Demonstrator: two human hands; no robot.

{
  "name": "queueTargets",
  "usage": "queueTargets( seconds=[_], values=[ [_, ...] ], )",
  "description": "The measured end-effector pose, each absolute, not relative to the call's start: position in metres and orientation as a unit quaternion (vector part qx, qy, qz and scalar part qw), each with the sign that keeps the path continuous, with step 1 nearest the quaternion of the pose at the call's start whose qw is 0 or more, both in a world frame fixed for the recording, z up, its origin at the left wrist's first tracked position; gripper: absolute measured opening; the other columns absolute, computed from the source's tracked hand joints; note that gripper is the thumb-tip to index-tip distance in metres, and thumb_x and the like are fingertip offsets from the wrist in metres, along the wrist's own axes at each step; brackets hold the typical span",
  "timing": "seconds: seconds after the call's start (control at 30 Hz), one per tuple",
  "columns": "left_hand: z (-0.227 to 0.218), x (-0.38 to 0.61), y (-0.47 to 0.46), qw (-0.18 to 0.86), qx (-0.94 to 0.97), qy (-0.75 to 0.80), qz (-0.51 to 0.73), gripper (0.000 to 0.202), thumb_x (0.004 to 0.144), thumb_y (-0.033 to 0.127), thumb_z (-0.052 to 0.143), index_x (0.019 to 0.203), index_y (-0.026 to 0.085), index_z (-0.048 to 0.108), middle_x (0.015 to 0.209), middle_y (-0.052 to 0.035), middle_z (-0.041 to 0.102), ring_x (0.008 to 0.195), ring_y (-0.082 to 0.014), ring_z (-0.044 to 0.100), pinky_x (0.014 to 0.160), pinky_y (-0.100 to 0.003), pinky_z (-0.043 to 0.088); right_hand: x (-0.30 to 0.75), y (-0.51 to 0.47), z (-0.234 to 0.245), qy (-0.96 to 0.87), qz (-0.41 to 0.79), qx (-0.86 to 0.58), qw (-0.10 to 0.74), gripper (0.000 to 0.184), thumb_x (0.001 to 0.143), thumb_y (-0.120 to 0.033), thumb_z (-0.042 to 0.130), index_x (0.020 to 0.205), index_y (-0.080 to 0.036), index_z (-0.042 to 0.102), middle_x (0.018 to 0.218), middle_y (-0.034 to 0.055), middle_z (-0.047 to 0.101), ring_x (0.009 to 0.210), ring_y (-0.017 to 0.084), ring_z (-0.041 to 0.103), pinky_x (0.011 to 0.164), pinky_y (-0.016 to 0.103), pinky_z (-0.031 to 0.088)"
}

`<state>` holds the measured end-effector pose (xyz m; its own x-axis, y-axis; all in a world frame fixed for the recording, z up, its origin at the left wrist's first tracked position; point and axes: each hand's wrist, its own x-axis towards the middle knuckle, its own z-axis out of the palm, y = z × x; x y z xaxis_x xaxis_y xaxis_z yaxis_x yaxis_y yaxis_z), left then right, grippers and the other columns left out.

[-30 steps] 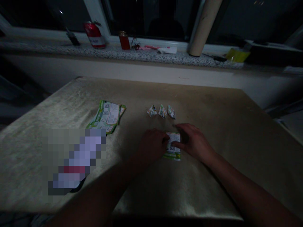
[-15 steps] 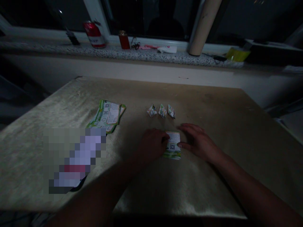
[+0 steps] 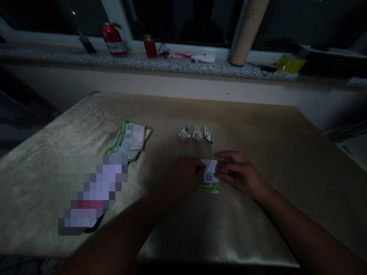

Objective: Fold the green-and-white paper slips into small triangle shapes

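Observation:
A small folded leaflet [image 3: 210, 176], white with print, a QR code and a green band, lies on the cloth-covered table. My left hand [image 3: 187, 172] is closed over its left edge, with the fingertips pressed on the paper. At the right edge, my right hand [image 3: 239, 172] pinches the paper with thumb and a finger, while another finger stretches above it. Just beyond, three little folded paper pieces [image 3: 197, 134] with pointed tips stand in a row. Left of my hands is a stack of flat green-and-white leaflets [image 3: 130, 139].
A phone-like object [image 3: 97, 194], blurred by pixels, lies at the left. Behind the table [image 3: 258, 126] runs a granite windowsill [image 3: 174, 68] bearing a red can [image 3: 114, 40], a small orange-red bottle [image 3: 150, 46], a cardboard tube [image 3: 248, 34] and yellow tape [image 3: 291, 64].
A finger of my right hand has come down toward the thumb at the leaflet's right edge. My left hand stays in place on the paper.

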<state>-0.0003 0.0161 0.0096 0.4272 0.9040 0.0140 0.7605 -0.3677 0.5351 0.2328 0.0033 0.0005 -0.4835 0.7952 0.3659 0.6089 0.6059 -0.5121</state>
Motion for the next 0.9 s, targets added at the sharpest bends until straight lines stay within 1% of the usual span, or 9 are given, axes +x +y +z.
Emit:
queueTargets(
  seconds=[0.13, 0.33, 0.43, 0.63, 0.8, 0.9],
  values=[
    [0.010, -0.002, 0.015, 0.234, 0.806, 0.520, 0.157, 0.022, 0.088, 0.028, 0.060, 0.100, 0.020, 0.076, 0.100, -0.0052, 0.077, 0.092, -0.0219, 0.069, 0.091, -0.036, 0.048, 0.232, 0.006, -0.006, -0.855, 0.165, -0.414, 0.265, 0.007, 0.087, -0.032, 0.072, 0.084, -0.026, 0.076, 0.122, 0.0072, 0.065, 0.116, 0.026, 0.061, 0.098, 0.047, 0.048],
    [0.012, -0.002, 0.014, 0.236, 0.804, 0.525, 0.151, 0.022, 0.088, 0.028, 0.060, 0.101, 0.020, 0.076, 0.102, -0.0059, 0.077, 0.094, -0.0227, 0.068, 0.093, -0.038, 0.047, 0.235, 0.006, -0.004, -0.859, 0.162, -0.427, 0.231, 0.007, 0.086, -0.036, 0.074, 0.086, -0.029, 0.077, 0.130, 0.0064, 0.063, 0.122, 0.028, 0.058, 0.102, 0.051, 0.044],
    [0.009, -0.002, 0.014, 0.235, 0.806, 0.520, 0.157, 0.022, 0.088, 0.027, 0.059, 0.101, 0.020, 0.076, 0.101, -0.0058, 0.077, 0.094, -0.0221, 0.068, 0.094, -0.037, 0.047, 0.237, 0.004, -0.003, -0.861, 0.157, -0.431, 0.222, 0.010, 0.084, -0.038, 0.075, 0.089, -0.030, 0.077, 0.133, 0.0064, 0.062, 0.125, 0.029, 0.057, 0.103, 0.052, 0.043],
    [0.010, -0.001, 0.014, 0.224, 0.808, 0.525, 0.148, 0.023, 0.089, 0.028, 0.059, 0.101, 0.019, 0.076, 0.101, -0.0073, 0.077, 0.093, -0.0234, 0.068, 0.093, -0.039, 0.047, 0.238, -0.002, 0.000, -0.865, 0.154, -0.435, 0.198, 0.025, 0.077, -0.043, 0.081, 0.097, -0.030, 0.075, 0.139, 0.0069, 0.059, 0.128, 0.031, 0.054, 0.104, 0.052, 0.041],
    [0.011, -0.001, 0.014, 0.230, 0.808, 0.520, 0.156, 0.022, 0.087, 0.025, 0.060, 0.100, 0.019, 0.076, 0.101, -0.0069, 0.077, 0.093, -0.0233, 0.068, 0.091, -0.039, 0.047, 0.235, -0.007, 0.006, -0.865, 0.155, -0.442, 0.180, 0.033, 0.070, -0.040, 0.086, 0.098, -0.029, 0.072, 0.140, 0.0071, 0.057, 0.129, 0.032, 0.052, 0.105, 0.052, 0.038],
    [0.008, -0.001, 0.015, 0.231, 0.805, 0.523, 0.160, 0.023, 0.087, 0.027, 0.060, 0.101, 0.019, 0.076, 0.102, -0.0070, 0.077, 0.093, -0.0237, 0.069, 0.092, -0.039, 0.047, 0.233, -0.009, 0.007, -0.859, 0.160, -0.453, 0.176, 0.040, 0.067, -0.038, 0.087, 0.100, -0.027, 0.068, 0.141, 0.0087, 0.056, 0.131, 0.032, 0.051, 0.106, 0.052, 0.037]
  ],
)
